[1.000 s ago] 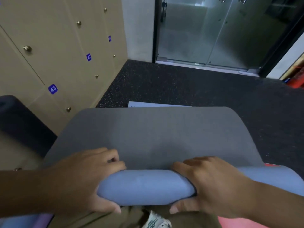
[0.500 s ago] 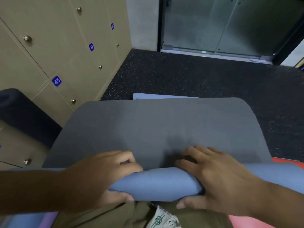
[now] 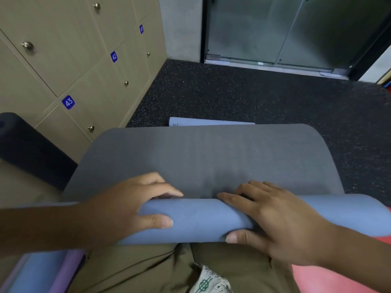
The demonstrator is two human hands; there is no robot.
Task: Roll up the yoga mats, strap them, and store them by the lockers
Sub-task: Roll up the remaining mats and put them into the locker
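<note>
Both hands' fingers (image 3: 167, 192) clasped the blue-grey yoga mat (image 3: 211, 161) roll, lower centre; half unrolled, strapping and storing pending.

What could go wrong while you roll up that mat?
The roll could go crooked, since both hands, left hand and right hand, grip only its middle and the ends are free. The flat grey part of the mat lies over a light blue sheet on the floor, which might get dragged along. The roll might also spring loose if a hand lets go, because no strap is on it yet.
</note>
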